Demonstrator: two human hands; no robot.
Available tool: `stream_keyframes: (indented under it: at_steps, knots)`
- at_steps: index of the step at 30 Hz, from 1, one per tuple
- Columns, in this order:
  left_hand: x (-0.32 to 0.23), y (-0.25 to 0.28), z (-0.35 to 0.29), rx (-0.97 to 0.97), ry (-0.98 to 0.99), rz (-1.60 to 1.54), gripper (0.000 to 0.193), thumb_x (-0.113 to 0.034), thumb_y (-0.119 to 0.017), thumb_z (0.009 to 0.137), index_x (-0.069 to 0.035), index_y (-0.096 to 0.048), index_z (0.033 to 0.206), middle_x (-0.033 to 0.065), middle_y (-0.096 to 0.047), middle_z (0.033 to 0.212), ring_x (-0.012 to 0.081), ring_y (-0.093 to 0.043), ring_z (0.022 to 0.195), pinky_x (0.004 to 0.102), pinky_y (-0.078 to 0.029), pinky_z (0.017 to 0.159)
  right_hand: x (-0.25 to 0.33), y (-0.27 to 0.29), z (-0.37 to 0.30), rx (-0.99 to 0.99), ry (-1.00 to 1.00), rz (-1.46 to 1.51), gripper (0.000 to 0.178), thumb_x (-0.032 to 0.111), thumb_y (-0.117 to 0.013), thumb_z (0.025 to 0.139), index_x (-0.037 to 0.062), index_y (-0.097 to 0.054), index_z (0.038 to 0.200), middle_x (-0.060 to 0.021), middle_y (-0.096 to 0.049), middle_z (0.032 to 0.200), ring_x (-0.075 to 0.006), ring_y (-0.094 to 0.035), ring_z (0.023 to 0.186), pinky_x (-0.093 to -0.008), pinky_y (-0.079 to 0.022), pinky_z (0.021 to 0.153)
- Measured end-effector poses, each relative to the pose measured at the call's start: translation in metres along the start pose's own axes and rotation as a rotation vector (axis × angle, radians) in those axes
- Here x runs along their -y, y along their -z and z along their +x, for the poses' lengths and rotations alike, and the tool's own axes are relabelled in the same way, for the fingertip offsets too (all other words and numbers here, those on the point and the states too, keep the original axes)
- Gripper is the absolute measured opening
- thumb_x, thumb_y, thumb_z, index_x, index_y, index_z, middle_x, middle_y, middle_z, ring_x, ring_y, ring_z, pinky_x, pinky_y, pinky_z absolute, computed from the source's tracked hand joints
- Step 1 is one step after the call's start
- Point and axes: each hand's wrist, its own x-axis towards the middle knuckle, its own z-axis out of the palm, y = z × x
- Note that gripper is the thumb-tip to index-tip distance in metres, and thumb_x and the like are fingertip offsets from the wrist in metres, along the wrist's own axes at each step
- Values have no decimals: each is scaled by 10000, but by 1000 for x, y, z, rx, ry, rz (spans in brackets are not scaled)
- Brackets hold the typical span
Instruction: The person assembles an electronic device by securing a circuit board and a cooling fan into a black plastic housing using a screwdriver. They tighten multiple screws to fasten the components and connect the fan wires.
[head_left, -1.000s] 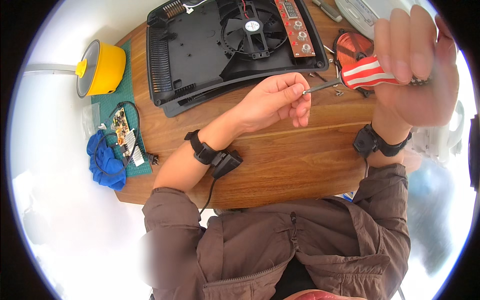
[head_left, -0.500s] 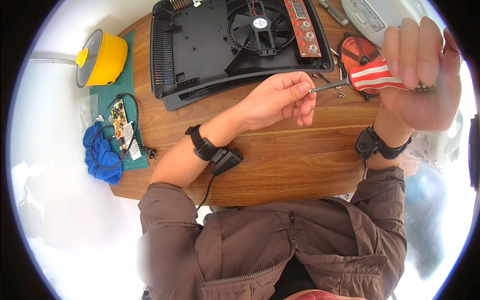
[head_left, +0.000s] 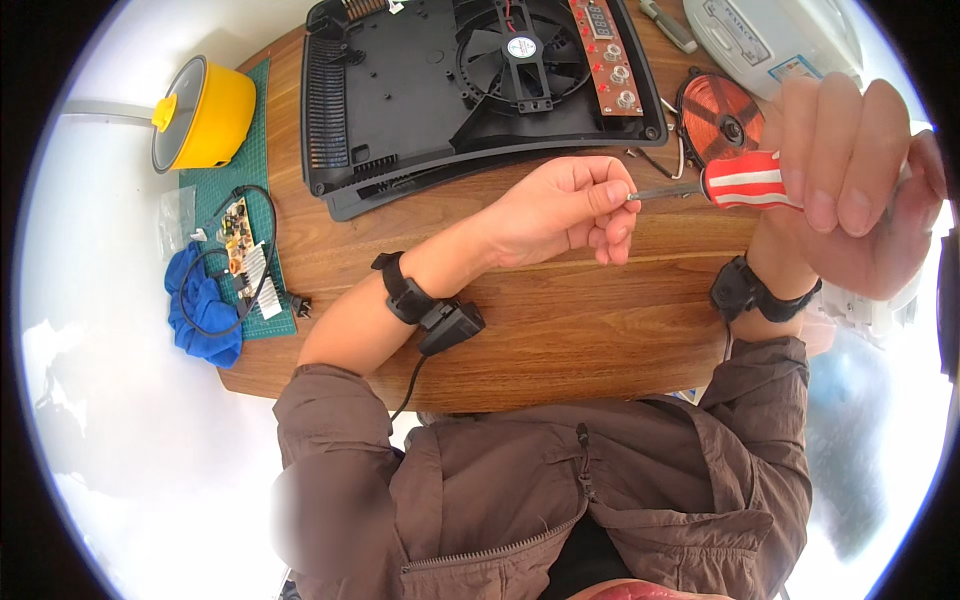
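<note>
My left hand is closed in a pinch, thumb against forefinger, on a small shiny screw. The tip of a screwdriver with a red and white striped handle meets that screw. The screwdriver lies nearly level, its shaft pointing left. Curled around the handle's end are the fingers of my right hand. Just beyond my hands sits the open black housing of an appliance, with a fan and a red-brown control board inside it.
A copper coil lies right of the housing, near a white appliance and a grey pen-like tool. On the left, a green mat carries a yellow pot, a circuit board with a cord and a blue cloth.
Both hands have dropped slightly toward me, the right one more, so the screwdriver is closer to level. More of the copper coil shows now. The screwdriver tip stays at the left fingertips.
</note>
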Motion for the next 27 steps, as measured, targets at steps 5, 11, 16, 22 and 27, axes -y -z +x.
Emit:
stream_keyframes:
  at_steps: [5,11,16,22,27]
  knots:
    - [-14,-2,-3,16,-49,206,190,-214,-546,1090,-34,-574,1037,68,-675,835,187,-706,782,285,-559,655,-4,4,-7,-214,36,4,269,246,-438,1075,69,-634,1124,23,-488,810,-107,-415,695,-277,-346,651]
    - [-55,-22,-19,-3,-72,564,74,-61,-581,1047,6,-611,1060,95,-719,888,165,-722,831,289,-589,742,-7,3,1,-374,66,-20,365,287,-456,1072,-44,-592,1147,-91,-516,890,-166,-453,736,-269,-368,701]
    - [-90,-17,-37,-251,-378,1248,53,47,-605,990,0,-614,1012,49,-677,943,141,-675,909,266,-546,810,-52,-44,56,-626,279,-607,401,256,-461,1089,-44,-493,1353,-52,-598,904,-103,-534,682,-212,-438,587]
    - [-99,15,-21,-279,-649,1905,101,14,-696,898,-26,-629,963,84,-617,962,296,-636,911,349,-518,789,-48,-28,67,-278,-63,-869,444,126,-763,929,50,-602,1336,64,-529,682,-15,-443,580,-185,-349,535]
    - [-90,25,-15,-398,-734,2005,104,-126,-721,905,-58,-643,897,39,-614,951,278,-603,896,401,-473,835,-55,-50,71,-306,-61,-1115,459,89,-817,863,113,-670,1297,30,-510,666,-37,-433,589,-216,-356,549]
